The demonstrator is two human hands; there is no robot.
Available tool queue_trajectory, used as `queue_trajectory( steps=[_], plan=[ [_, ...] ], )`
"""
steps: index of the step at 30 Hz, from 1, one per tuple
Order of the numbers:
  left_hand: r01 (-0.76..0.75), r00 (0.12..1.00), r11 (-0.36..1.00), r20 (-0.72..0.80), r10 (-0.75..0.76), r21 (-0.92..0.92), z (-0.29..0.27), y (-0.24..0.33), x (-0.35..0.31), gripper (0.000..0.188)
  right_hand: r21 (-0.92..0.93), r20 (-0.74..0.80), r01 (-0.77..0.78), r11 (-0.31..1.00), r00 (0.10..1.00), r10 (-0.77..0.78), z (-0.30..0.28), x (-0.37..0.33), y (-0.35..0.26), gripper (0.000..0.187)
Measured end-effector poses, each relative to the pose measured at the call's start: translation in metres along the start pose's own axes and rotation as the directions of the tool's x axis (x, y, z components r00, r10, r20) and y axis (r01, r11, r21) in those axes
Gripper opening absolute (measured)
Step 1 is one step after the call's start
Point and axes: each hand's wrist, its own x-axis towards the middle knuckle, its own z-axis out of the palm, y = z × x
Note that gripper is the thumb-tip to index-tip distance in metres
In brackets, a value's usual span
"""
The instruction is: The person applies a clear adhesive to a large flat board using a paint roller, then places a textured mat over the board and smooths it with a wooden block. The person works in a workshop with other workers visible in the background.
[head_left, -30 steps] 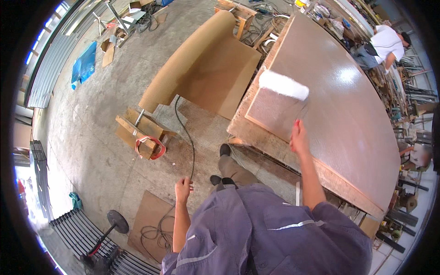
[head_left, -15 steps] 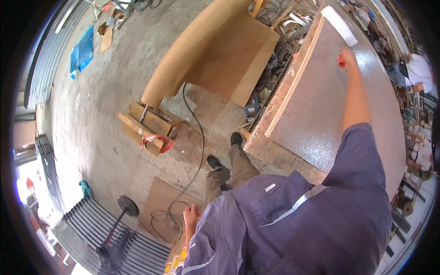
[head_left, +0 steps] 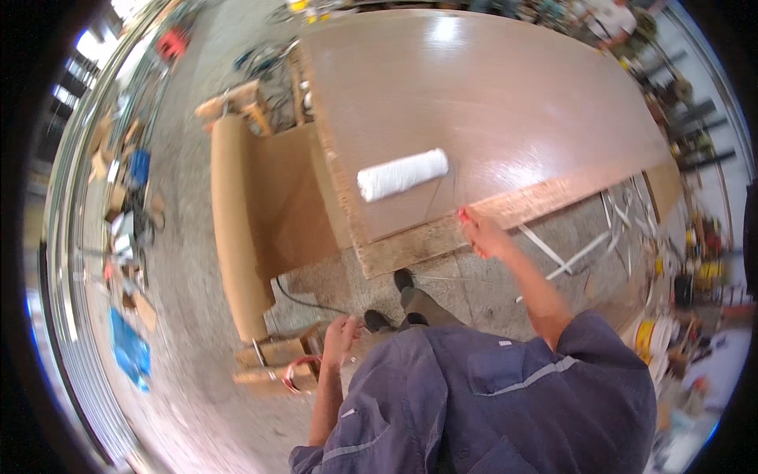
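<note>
My right hand (head_left: 485, 233) is closed around the red handle of a paint roller (head_left: 403, 174). Its white fluffy sleeve rests over the near left corner of a big grey-brown sheet (head_left: 489, 95), which has a wet-looking shine. A thin wire frame runs from sleeve to handle. Beneath the sheet, a rough, worn board (head_left: 410, 259) sticks out along the near edge. My left hand (head_left: 342, 336) hangs in the air left of my body, its fingers curled in, with nothing visible in them.
Left of the sheet, a large roll of brown paper (head_left: 237, 229) sits on wooden stands, partly unrolled. Red tape (head_left: 298, 373) hangs at the roll's near stand. White strips (head_left: 557, 257) lie on the floor at right. Someone in white (head_left: 612, 20) is at far right.
My body has turned right, so the sheet now lies ahead of me. My right hand has brought the roller from the far part of the sheet to its near left corner.
</note>
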Motion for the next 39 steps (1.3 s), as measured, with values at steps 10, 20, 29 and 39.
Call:
queue_trajectory(
  steps=[10,20,29,39],
  plan=[
    [-0.267,0.862,0.96,0.468,0.197,0.087,0.186,0.138,-0.007,0.048,0.473,-0.26,0.2,0.858,0.962,-0.081,0.063,-0.1,0.068,0.049],
    [-0.075,0.973,0.952,0.232,0.004,0.298,0.218,0.187,0.031,0.044,0.128,0.087,0.501,0.856,0.854,-0.513,0.012,-0.041,0.112,0.033],
    [-0.126,0.937,0.25,0.032,0.348,0.96,0.257,0.224,0.029,0.048,-0.275,-0.232,0.351,0.895,0.879,-0.416,-0.06,-0.053,0.624,0.015],
    [-0.424,0.879,0.039,0.4,0.261,0.905,0.337,0.367,0.208,0.054,0.994,-0.015,-0.096,0.056,0.385,0.923,-0.058,-0.322,0.681,0.025]
  ],
)
